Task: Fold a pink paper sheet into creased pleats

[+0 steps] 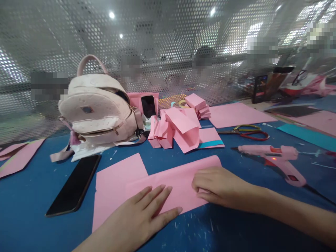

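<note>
A sheet of pink paper (181,185) lies folded over in front of me, its far edge curved in a soft roll. My left hand (147,210) rests flat on it with the fingers spread. At the sheet's right part, my right hand (217,183) is closed, its curled fingers and thumb gripping the near edge of the paper. Another flat pink sheet (112,185) lies partly beneath the left end of the folded one. Beyond the hands stand folded pink paper pieces (162,131) and a bent pink sheet with a blue strip (210,144).
A pink glue gun (273,154) with a red light lies at the right, behind it scissors (249,132). Left are a black phone (75,185) and a white backpack (99,105). A perforated metal screen (168,45) rises behind the blue table (31,210).
</note>
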A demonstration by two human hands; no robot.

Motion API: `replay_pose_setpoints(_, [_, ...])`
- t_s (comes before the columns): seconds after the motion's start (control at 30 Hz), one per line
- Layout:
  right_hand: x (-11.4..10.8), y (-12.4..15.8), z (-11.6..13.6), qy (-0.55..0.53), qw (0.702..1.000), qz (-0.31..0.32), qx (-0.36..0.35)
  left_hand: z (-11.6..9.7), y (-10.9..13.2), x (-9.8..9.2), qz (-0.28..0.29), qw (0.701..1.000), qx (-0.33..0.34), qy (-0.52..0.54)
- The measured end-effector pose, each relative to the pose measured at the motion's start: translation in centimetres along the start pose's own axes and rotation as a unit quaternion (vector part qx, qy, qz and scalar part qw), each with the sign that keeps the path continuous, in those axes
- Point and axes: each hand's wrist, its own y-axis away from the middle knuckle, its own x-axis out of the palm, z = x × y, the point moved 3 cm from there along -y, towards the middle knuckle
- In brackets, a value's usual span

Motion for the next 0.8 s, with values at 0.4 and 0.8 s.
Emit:
replay_pose_setpoints(0.4, [1.9,-1.6,1.5,0.148,0.987,-0.037,-0.058,0.3,-0.1,-0.1,-0.011,1.000,-0.008,0.007])
replay_pose_setpoints(0.8, [0.4,-7.7,3.1,0.194,0.973,0.123,-0.013,0.4,0.3,0.1,-0.031,0.999,-0.025,0.006])
